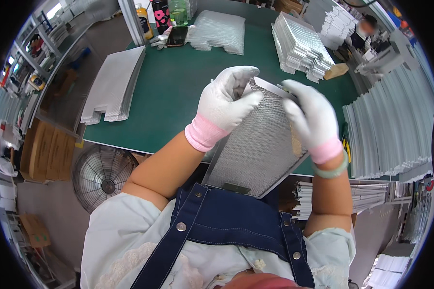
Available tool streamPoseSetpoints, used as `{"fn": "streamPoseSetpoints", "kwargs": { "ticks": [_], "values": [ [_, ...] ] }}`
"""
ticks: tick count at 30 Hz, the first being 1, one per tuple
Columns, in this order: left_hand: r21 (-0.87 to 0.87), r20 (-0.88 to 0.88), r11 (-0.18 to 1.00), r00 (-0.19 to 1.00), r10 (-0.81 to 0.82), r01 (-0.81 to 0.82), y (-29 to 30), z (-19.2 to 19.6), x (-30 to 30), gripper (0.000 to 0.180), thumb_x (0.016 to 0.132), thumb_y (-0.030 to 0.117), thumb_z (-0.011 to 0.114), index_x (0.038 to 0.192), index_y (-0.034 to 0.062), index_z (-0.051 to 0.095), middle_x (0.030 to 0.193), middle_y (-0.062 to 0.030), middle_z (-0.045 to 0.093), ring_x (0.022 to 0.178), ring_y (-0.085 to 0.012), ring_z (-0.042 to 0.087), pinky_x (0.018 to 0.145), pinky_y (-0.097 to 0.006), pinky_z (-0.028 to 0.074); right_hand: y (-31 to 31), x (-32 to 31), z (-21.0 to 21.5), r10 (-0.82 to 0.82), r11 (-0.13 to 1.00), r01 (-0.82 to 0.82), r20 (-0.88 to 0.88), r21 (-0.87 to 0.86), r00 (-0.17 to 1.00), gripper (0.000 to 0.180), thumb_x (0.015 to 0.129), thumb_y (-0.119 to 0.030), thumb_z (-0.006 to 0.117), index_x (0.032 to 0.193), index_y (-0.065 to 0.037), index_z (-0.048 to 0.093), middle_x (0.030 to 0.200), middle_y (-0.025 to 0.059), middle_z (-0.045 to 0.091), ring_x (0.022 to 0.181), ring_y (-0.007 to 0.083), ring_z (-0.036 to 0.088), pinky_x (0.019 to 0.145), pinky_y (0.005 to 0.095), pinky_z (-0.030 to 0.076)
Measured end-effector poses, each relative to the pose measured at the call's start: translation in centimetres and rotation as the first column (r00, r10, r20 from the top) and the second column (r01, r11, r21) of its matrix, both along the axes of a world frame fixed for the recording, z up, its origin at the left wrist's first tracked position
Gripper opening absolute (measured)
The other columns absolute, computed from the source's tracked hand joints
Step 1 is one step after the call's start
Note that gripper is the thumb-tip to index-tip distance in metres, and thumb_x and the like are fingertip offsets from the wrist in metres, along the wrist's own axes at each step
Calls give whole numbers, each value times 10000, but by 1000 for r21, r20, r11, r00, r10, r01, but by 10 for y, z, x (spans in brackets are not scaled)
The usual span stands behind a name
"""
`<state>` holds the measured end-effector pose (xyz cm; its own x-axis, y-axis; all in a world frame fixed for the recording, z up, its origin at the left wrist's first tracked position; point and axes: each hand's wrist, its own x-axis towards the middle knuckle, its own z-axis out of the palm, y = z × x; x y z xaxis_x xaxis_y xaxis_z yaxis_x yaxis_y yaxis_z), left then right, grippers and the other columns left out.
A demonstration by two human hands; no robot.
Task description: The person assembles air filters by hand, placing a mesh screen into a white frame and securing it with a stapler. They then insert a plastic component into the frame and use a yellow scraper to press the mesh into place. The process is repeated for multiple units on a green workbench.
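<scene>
A rectangular metal mesh filter panel (255, 149) with a grey frame is held tilted against my chest, its far end raised over the green table (178, 82). My left hand (226, 103), in a white glove with a pink cuff, grips the panel's upper left corner. My right hand (311, 118), gloved the same way, clasps the upper right edge, where a small dark tool or clip shows at the fingertips.
Stacks of mesh sheets lie on the table at the left (113, 86), back centre (217, 31) and back right (301, 48). A long row of panels (388, 130) stands at the right. Bottles (161, 14) are at the back. A floor fan (101, 176) sits below left. Another person (364, 31) is far right.
</scene>
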<state>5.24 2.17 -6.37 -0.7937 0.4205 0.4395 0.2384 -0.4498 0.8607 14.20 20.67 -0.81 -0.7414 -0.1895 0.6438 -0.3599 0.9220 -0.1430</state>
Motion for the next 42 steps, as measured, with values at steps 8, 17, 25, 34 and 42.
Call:
{"fn": "streamPoseSetpoints", "kwargs": {
  "ticks": [8, 17, 25, 34, 42],
  "values": [
    [80, -46, 996, 998, -34, 38, -11, -10, 2, 474, 851, -52, 707, 1276, -10, 502, 1140, -102, 631, 1019, -134, 626, 891, -267, 521, -17, -24, -17, 17, 1000, -18, -125, -8, 992, 171, 882, -286, 673, 925, -121, 662, 684, 97, 585, 625, 307, 604, 570, 411, 478],
    [14, -116, 993, 986, 117, -116, -16, -30, 3, 411, 831, 25, 740, 1201, -3, 563, 1058, -94, 670, 953, -103, 632, 814, -259, 524, -28, -20, -20, 56, 996, -45, -154, 78, 987, 234, 843, -265, 710, 997, -94, 666, 694, 70, 605, 632, 263, 628, 562, 375, 481],
    [-121, -363, 924, 882, 300, -364, -20, -34, 22, 555, 887, 121, 650, 1367, -43, 425, 1303, -247, 551, 1109, -320, 638, 941, -352, 505, -25, -18, -18, -11, 997, 21, -121, 77, 993, 236, 845, -258, 715, 1001, -85, 679, 749, 86, 636, 649, 284, 632, 588, 376, 498],
    [190, -973, 891, 41, 226, -413, 8, 98, 2, 412, 876, 203, 647, 1257, 61, 581, 976, -112, 655, 834, -283, 659, 712, -354, 513, -25, 45, 37, -88, 627, -231, -363, -744, 928, 213, 978, -155, 627, 1082, 29, 644, 855, -18, 612, 738, 44, 501, 682, 197, 420],
    [-280, -950, 894, 235, -205, -350, 46, 1, -2, 604, 679, 616, 741, 894, 66, 610, 943, -111, 617, 1060, -356, 589, 1093, -625, 297, 20, 53, -139, 126, 843, -88, 35, -531, 991, 302, 905, -261, 673, 1084, -19, 640, 889, 135, 618, 773, 300, 605, 733, 369, 503]
  ]
}}
